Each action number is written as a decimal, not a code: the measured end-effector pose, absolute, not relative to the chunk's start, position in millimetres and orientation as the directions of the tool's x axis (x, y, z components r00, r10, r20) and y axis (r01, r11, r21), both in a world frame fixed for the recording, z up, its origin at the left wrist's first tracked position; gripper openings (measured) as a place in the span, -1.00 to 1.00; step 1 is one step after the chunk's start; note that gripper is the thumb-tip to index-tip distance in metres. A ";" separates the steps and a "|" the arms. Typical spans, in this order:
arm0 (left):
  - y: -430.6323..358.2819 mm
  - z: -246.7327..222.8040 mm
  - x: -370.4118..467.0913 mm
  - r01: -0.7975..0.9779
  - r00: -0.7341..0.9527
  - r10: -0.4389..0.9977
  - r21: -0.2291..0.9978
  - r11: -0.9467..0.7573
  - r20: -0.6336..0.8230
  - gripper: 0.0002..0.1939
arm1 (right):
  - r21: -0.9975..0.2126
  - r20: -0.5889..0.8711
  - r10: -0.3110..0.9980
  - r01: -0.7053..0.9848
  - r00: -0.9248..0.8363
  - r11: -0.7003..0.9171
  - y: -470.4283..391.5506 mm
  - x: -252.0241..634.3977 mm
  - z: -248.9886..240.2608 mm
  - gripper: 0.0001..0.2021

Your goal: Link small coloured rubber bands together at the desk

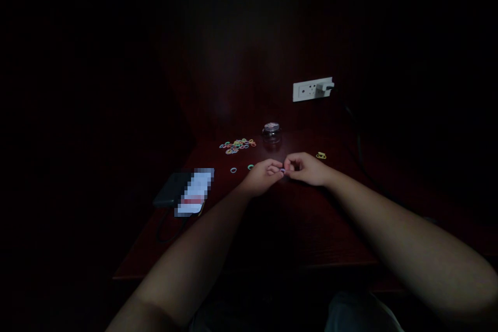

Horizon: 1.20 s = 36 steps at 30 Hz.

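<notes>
Over the middle of the dark red table, my left hand [265,176] and my right hand [306,168] meet fingertip to fingertip. A small purple elastic band [282,170] shows between them. The left thumb and fingers pinch it from one side, and the curled right thumb and forefinger close on it from the other. Part of the band is hidden by the fingers. Just left of my left hand lie a green elastic band [251,167] and a pale blue one [233,170]. A yellow item with a loop [321,155] rests beyond my right wrist.
A pile of several coloured elastic bands [238,146] lies at the back left, beside a clear lidded jar [271,135]. A dark box-like device [174,189] and a blurred-out phone-like object [195,193] sit at left. A wall socket [311,90] holds a plug; a cable hangs at right.
</notes>
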<state>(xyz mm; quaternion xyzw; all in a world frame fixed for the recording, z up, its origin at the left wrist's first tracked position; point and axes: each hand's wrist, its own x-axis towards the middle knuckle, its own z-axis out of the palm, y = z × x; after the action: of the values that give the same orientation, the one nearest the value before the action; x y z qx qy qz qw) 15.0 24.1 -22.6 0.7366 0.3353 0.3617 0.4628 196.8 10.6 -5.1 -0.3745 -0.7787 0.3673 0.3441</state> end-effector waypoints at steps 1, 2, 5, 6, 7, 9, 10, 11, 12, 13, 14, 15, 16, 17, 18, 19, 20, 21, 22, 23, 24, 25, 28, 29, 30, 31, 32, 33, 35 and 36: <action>24.0 -22.5 15.1 0.163 0.524 0.825 0.925 -0.342 0.212 -0.79 | -0.822 0.265 0.836 0.340 -0.481 0.457 10.7 196.5 -5.7 -0.88; 23.7 -22.1 15.3 0.171 0.528 0.824 0.924 -0.341 0.206 -0.81 | -0.813 0.270 0.835 0.351 -0.479 0.464 11.0 196.5 -6.4 -0.89; 21.8 -19.5 15.7 0.189 0.523 0.825 0.915 -0.356 0.213 -0.80 | -0.787 0.297 0.832 0.374 -0.468 0.491 12.2 197.0 -8.1 -0.92; 21.1 -18.5 15.9 0.189 0.520 0.827 0.914 -0.358 0.216 -0.79 | -0.782 0.309 0.831 0.374 -0.463 0.499 12.5 197.2 -8.5 -0.92; 20.5 -17.6 16.0 0.191 0.518 0.828 0.914 -0.357 0.215 -0.79 | -0.778 0.320 0.830 0.372 -0.457 0.506 12.8 197.4 -8.7 -0.91; 20.0 -16.8 16.2 0.198 0.513 0.833 0.915 -0.350 0.208 -0.79 | -0.771 0.338 0.830 0.376 -0.443 0.514 13.5 197.7 -9.1 -0.89; 20.1 -16.8 16.3 0.203 0.512 0.835 0.916 -0.345 0.200 -0.79 | -0.767 0.341 0.833 0.383 -0.436 0.515 13.8 198.0 -9.3 -0.88; 20.4 -17.1 16.2 0.208 0.512 0.837 0.918 -0.338 0.193 -0.79 | -0.764 0.339 0.835 0.392 -0.433 0.513 14.3 198.3 -9.5 -0.87; 20.7 -17.5 16.1 0.209 0.512 0.839 0.920 -0.332 0.186 -0.79 | -0.762 0.334 0.838 0.400 -0.432 0.509 14.8 198.7 -9.8 -0.87; 20.9 -17.8 16.0 0.209 0.514 0.839 0.922 -0.325 0.179 -0.79 | -0.763 0.328 0.842 0.405 -0.429 0.504 15.4 199.2 -10.2 -0.87; 21.0 -17.9 15.8 0.207 0.516 0.839 0.925 -0.319 0.174 -0.79 | -0.767 0.322 0.846 0.407 -0.424 0.496 16.2 199.8 -10.6 -0.86; 20.9 -17.8 15.7 0.206 0.518 0.839 0.927 -0.314 0.169 -0.79 | -0.772 0.321 0.852 0.406 -0.414 0.488 17.1 200.3 -11.2 -0.86; 20.5 -17.3 15.6 0.203 0.520 0.838 0.929 -0.311 0.166 -0.79 | -0.777 0.326 0.858 0.405 -0.397 0.482 18.1 200.9 -11.7 -0.86; 19.8 -16.5 15.7 0.200 0.522 0.837 0.930 -0.308 0.165 -0.79 | -0.779 0.335 0.863 0.404 -0.377 0.479 19.2 201.4 -12.3 -0.85; 19.0 -15.5 15.8 0.198 0.523 0.836 0.931 -0.306 0.163 -0.80 | -0.781 0.347 0.868 0.404 -0.354 0.477 20.1 201.8 -12.9 -0.85; 18.1 -14.4 16.1 0.196 0.525 0.836 0.933 -0.303 0.161 -0.80 | -0.781 0.359 0.872 0.404 -0.333 0.476 20.8 202.0 -13.3 -0.84; 17.2 -13.3 16.4 0.196 0.525 0.836 0.934 -0.298 0.157 -0.80 | -0.780 0.368 0.873 0.404 -0.320 0.477 21.1 202.0 -13.5 -0.83; 16.4 -12.4 16.7 0.196 0.526 0.836 0.936 -0.293 0.152 -0.81 | -0.781 0.371 0.874 0.403 -0.315 0.477 21.0 201.8 -13.6 -0.83; 15.7 -11.7 16.9 0.196 0.526 0.837 0.937 -0.290 0.149 -0.81 | -0.783 0.367 0.873 0.401 -0.320 0.476 20.7 201.5 -13.4 -0.83; 15.2 -11.3 17.0 0.195 0.525 0.838 0.937 -0.289 0.148 -0.82 | -0.785 0.359 0.872 0.399 -0.332 0.475 20.1 201.1 -13.0 -0.83; 14.9 -11.2 16.8 0.196 0.526 0.837 0.936 -0.291 0.150 -0.82 | -0.787 0.353 0.871 0.396 -0.341 0.474 19.6 201.0 -12.4 -0.84; 14.8 -11.5 16.5 0.199 0.527 0.836 0.934 -0.297 0.153 -0.83 | -0.788 0.354 0.871 0.393 -0.340 0.474 19.4 201.3 -11.6 -0.84; 15.1 -13.9 14.3 0.225 0.544 0.824 0.918 -0.328 0.161 -0.83 | -0.790 0.425 0.873 0.372 -0.239 0.487 21.9 206.8 -8.1 -0.86; 15.3 -14.8 13.5 0.231 0.553 0.817 0.912 -0.339 0.163 -0.82 | -0.790 0.459 0.870 0.364 -0.183 0.493 23.9 210.3 -6.8 -0.86; 15.6 -15.8 12.8 0.236 0.561 0.812 0.908 -0.347 0.164 -0.82 | -0.792 0.485 0.865 0.358 -0.125 0.496 26.2 214.3 -5.4 -0.87; 16.0 -16.7 12.3 0.240 0.565 0.808 0.904 -0.353 0.166 -0.82 | -0.793 0.501 0.862 0.358 -0.077 0.492 28.5 218.6 -4.1 -0.87; 16.5 -17.7 11.9 0.244 0.566 0.807 0.902 -0.357 0.166 -0.81 | -0.799 0.507 0.861 0.357 -0.034 0.485 30.7 222.6 -3.1 -0.87; 17.0 -18.6 11.8 0.245 0.566 0.807 0.901 -0.357 0.166 -0.81 | -0.805 0.506 0.862 0.357 -0.004 0.474 32.3 226.0 -2.3 -0.86; 18.3 -20.7 11.9 0.234 0.565 0.808 0.906 -0.353 0.169 -0.80 | -0.816 0.495 0.869 0.351 0.016 0.459 33.5 229.2 -1.7 -0.85; 19.1 -21.9 12.1 0.217 0.562 0.807 0.910 -0.353 0.179 -0.79 | -0.819 0.487 0.873 0.349 0.004 0.455 32.8 228.5 -1.8 -0.85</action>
<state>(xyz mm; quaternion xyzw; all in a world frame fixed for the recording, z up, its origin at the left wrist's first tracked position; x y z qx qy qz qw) 12.1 19.1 -21.9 0.7565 0.3384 0.3229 0.4572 228.5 32.8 -1.8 -0.4614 -0.6624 0.2436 0.5375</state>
